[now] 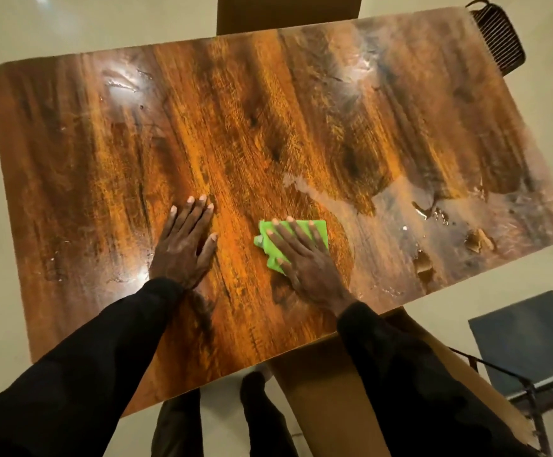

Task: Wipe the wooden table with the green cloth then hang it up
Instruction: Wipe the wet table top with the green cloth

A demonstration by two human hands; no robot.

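Wet streaks shine across the wooden table, mostly toward its right end. Near its front edge, the left hand rests flat with fingers straight, while the right hand, fingers spread, presses the green cloth beneath it.

Your colours: warm streaked wood, one bright green patch.

The wooden table in front of you runs in orange-brown streaks of grain with darker brown bands and knots, dulling to grey-brown with pale glossy patches toward your right. The green cloth is a plain lime green with no print. Your sleeves are plain black, and the floor is pale cream. The wire chair shows dark brown, thin parallel bars. The seat on your right is flat slate grey on a dark frame, and the board is plain tan.
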